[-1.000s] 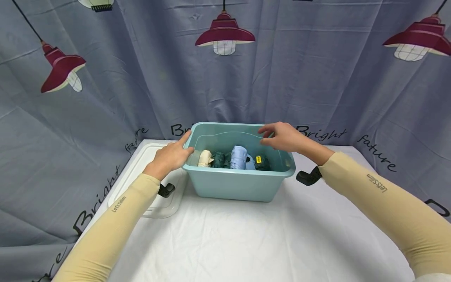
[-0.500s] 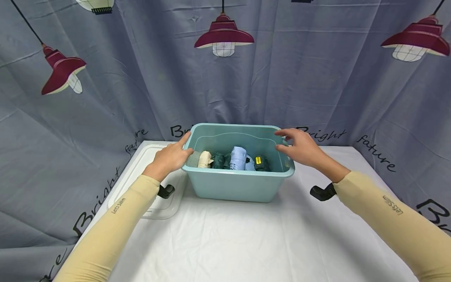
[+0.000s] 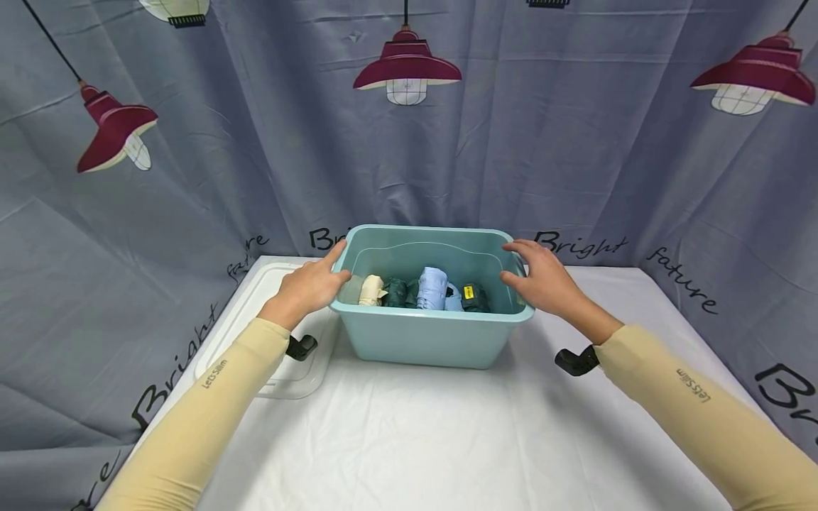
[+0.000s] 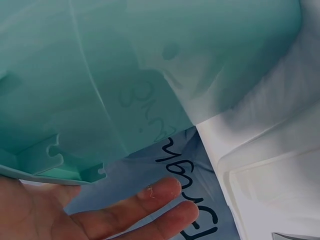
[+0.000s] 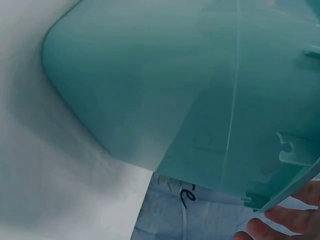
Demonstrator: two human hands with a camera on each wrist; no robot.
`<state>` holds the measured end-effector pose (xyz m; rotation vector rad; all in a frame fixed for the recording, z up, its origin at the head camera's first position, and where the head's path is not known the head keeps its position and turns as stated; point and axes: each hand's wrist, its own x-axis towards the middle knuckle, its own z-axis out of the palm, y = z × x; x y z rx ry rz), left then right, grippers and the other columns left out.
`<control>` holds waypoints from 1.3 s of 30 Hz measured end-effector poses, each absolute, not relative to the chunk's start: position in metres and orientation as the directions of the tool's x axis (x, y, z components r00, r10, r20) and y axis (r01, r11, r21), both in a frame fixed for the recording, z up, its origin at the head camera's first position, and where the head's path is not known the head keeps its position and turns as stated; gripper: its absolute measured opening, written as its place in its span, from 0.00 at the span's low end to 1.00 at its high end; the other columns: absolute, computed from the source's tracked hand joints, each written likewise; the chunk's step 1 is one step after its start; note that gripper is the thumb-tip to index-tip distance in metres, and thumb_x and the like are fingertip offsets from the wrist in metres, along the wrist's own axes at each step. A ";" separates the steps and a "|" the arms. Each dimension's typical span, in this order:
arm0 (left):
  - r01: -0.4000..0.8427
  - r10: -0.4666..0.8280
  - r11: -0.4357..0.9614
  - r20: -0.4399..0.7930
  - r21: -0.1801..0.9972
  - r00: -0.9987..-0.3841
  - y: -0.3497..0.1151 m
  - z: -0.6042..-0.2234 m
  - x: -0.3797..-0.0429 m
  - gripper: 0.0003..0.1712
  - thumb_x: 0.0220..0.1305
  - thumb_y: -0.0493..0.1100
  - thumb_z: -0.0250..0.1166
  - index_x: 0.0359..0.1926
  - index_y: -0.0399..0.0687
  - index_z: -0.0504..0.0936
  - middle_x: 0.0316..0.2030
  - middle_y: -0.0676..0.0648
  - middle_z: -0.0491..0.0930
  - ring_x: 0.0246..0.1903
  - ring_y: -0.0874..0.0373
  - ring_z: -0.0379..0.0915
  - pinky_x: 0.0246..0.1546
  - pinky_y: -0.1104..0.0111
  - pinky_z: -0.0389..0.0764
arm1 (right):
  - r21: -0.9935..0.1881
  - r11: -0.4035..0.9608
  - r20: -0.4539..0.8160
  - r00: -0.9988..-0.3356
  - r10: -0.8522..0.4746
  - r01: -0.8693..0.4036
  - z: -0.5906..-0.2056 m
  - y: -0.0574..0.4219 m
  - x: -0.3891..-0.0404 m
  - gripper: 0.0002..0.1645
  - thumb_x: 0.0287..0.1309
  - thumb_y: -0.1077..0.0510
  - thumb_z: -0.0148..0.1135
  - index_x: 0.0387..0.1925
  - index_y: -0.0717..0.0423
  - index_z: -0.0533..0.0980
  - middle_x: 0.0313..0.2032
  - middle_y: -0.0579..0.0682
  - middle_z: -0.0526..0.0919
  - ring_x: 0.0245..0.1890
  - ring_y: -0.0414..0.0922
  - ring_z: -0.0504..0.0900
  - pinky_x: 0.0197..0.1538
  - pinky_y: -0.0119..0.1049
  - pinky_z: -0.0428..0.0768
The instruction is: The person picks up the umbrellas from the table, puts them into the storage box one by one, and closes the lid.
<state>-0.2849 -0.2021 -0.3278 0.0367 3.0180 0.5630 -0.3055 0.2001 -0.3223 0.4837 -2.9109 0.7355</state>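
A teal plastic storage bin [image 3: 424, 341] stands upright on the white-covered table. Inside lie rolled fabric bundles: a cream roll [image 3: 371, 291], dark green rolls [image 3: 395, 292], a light blue roll [image 3: 432, 289] and a dark green one with a yellow label [image 3: 475, 298]. My left hand [image 3: 311, 286] rests at the bin's left rim, thumb over the edge; the left wrist view shows straight fingers [image 4: 145, 197] outside, below the rim. My right hand [image 3: 544, 279] is at the right rim, thumb toward the inside. Its fingertips [image 5: 287, 217] appear just under the rim in the right wrist view.
A translucent white lid [image 3: 297, 380] lies flat on the table, left of the bin and partly under my left arm. The white tablecloth [image 3: 422, 440] spreads in front. Close behind the table hangs a grey-blue curtain [image 3: 287, 142] printed with red lamps.
My right hand has moved from above the bin's inside out past the right rim, then slightly back in to it. The left hand, bin and rolls have stayed in place.
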 end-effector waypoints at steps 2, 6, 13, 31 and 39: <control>0.020 0.042 0.939 -0.057 0.343 -0.997 -0.201 -0.327 -0.286 0.42 0.71 0.62 0.43 0.81 0.73 0.37 0.69 0.35 0.70 0.58 0.37 0.75 0.45 0.45 0.75 | -0.456 0.830 0.170 -0.947 -0.273 -0.321 -0.323 0.201 -0.305 0.36 0.66 0.53 0.59 0.72 0.60 0.65 0.75 0.65 0.58 0.75 0.68 0.53 0.68 0.72 0.54; 0.047 0.052 0.956 -0.010 0.288 -0.999 -0.200 -0.323 -0.288 0.42 0.71 0.63 0.46 0.81 0.68 0.42 0.60 0.36 0.78 0.49 0.40 0.79 0.36 0.51 0.75 | -0.471 0.829 0.157 -0.953 -0.259 -0.303 -0.325 0.201 -0.304 0.38 0.67 0.53 0.58 0.74 0.60 0.62 0.76 0.65 0.55 0.75 0.68 0.54 0.68 0.71 0.57; 0.105 0.051 0.949 0.184 0.298 -0.982 -0.204 -0.321 -0.286 0.39 0.68 0.61 0.51 0.75 0.50 0.65 0.48 0.42 0.85 0.40 0.45 0.81 0.32 0.54 0.76 | -0.498 0.824 0.152 -0.963 -0.224 -0.270 -0.333 0.203 -0.304 0.41 0.67 0.51 0.59 0.76 0.58 0.58 0.76 0.63 0.56 0.72 0.66 0.62 0.65 0.67 0.66; 0.053 -0.025 0.936 0.214 0.348 -0.976 -0.249 -0.344 -0.274 0.32 0.67 0.54 0.52 0.67 0.45 0.74 0.56 0.38 0.82 0.54 0.37 0.77 0.44 0.44 0.76 | -0.553 0.795 0.133 -0.968 -0.211 -0.249 -0.334 0.202 -0.305 0.49 0.64 0.48 0.62 0.79 0.54 0.51 0.77 0.61 0.55 0.69 0.64 0.66 0.61 0.65 0.72; 0.023 -0.024 0.945 0.140 0.325 -0.990 -0.267 -0.362 -0.268 0.32 0.67 0.54 0.53 0.67 0.44 0.73 0.55 0.35 0.81 0.53 0.37 0.77 0.43 0.43 0.76 | -0.571 0.783 0.134 -0.969 -0.208 -0.247 -0.337 0.203 -0.304 0.50 0.64 0.48 0.63 0.80 0.53 0.50 0.77 0.60 0.54 0.69 0.64 0.66 0.61 0.65 0.71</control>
